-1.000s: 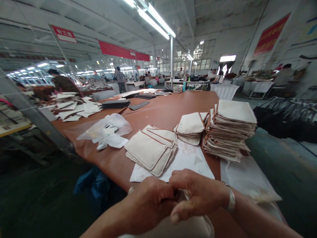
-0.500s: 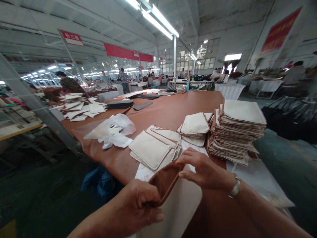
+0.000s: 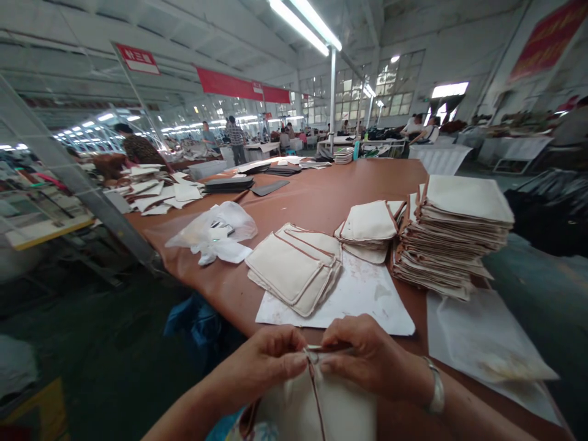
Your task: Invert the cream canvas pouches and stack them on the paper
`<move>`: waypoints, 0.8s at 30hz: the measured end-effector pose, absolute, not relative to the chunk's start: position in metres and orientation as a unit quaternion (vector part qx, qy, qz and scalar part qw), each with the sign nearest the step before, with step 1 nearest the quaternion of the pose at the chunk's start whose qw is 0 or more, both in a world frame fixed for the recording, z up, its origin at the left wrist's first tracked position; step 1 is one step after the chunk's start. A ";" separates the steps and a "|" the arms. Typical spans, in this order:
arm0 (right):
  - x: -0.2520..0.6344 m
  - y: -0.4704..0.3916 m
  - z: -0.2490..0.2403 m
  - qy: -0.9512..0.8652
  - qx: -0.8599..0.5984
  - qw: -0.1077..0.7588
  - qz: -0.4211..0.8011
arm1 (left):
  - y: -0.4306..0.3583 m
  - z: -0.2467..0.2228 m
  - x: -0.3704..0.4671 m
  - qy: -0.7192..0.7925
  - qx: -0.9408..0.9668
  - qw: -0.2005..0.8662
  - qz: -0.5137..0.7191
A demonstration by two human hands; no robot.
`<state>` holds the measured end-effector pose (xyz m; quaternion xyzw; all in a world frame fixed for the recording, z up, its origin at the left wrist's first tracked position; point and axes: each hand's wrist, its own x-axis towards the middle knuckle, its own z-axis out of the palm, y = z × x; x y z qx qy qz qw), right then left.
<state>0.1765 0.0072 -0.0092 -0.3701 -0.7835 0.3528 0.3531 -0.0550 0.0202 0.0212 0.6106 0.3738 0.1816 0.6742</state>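
Observation:
A cream fabric piece [image 3: 340, 398] with a dark brown seam hangs below my hands at the near table edge. My left hand [image 3: 280, 355] pinches its top edge, thumb against fingers. Close beside it on the right, my right hand [image 3: 356, 352], with a metal bracelet on the wrist, pinches the same edge. Just beyond lies a white sheet [image 3: 367, 294], partly under a small pile of cream pieces [image 3: 289, 266] with brown edging. The lower end of the held piece is blurred.
On the brown table [image 3: 312, 196] are a tall stack of cream pieces [image 3: 459, 233], a smaller stack [image 3: 370, 223], a clear plastic bag [image 3: 220, 229], black pieces [image 3: 228, 184] and a plastic sheet [image 3: 491, 337]. A metal post [image 3: 110, 208] slants at left. People work farther back.
Both hands have come closer together and lower, toward my body. The held piece has turned, so its brown inside no longer faces up between my hands. The white sheet shows more.

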 end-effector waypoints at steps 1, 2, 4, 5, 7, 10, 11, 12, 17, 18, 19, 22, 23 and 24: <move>0.180 0.007 -0.007 -0.783 -0.366 0.360 0.351 | 0.021 0.019 -0.057 0.367 0.595 0.693 0.177; 0.183 0.007 -0.004 -0.785 -0.357 0.372 0.344 | 0.021 0.020 -0.058 0.359 0.591 0.701 0.175; 0.187 0.007 0.005 -0.787 -0.332 0.410 0.319 | 0.020 0.031 -0.055 0.357 0.619 0.675 0.181; 0.187 0.007 0.009 -0.789 -0.321 0.430 0.298 | 0.019 0.039 -0.053 0.361 0.648 0.646 0.183; 0.187 0.007 0.015 -0.806 -0.307 0.445 0.241 | 0.017 0.057 -0.048 0.368 0.702 0.583 0.178; 0.185 0.005 0.018 -0.845 -0.305 0.400 0.180 | 0.014 0.073 -0.039 0.367 0.750 0.527 0.159; 0.185 0.004 0.018 -0.852 -0.308 0.381 0.182 | 0.013 0.074 -0.037 0.364 0.754 0.525 0.155; 0.184 0.001 0.018 -0.854 -0.312 0.368 0.195 | 0.012 0.073 -0.035 0.361 0.752 0.530 0.151; 0.183 -0.016 0.027 -0.846 -0.331 0.359 0.212 | 0.011 0.066 -0.029 0.355 0.717 0.581 0.147; 0.182 -0.019 0.030 -0.846 -0.329 0.363 0.207 | 0.011 0.066 -0.028 0.358 0.711 0.587 0.149; 0.181 -0.022 0.034 -0.845 -0.329 0.368 0.207 | 0.011 0.066 -0.027 0.359 0.703 0.595 0.150; 0.179 -0.029 0.042 -0.830 -0.350 0.376 0.218 | 0.010 0.069 -0.024 0.351 0.695 0.607 0.156; 0.178 -0.031 0.044 -0.823 -0.361 0.378 0.223 | 0.010 0.069 -0.024 0.348 0.698 0.605 0.160; 0.178 -0.031 0.045 -0.814 -0.371 0.382 0.232 | 0.010 0.069 -0.023 0.347 0.699 0.604 0.164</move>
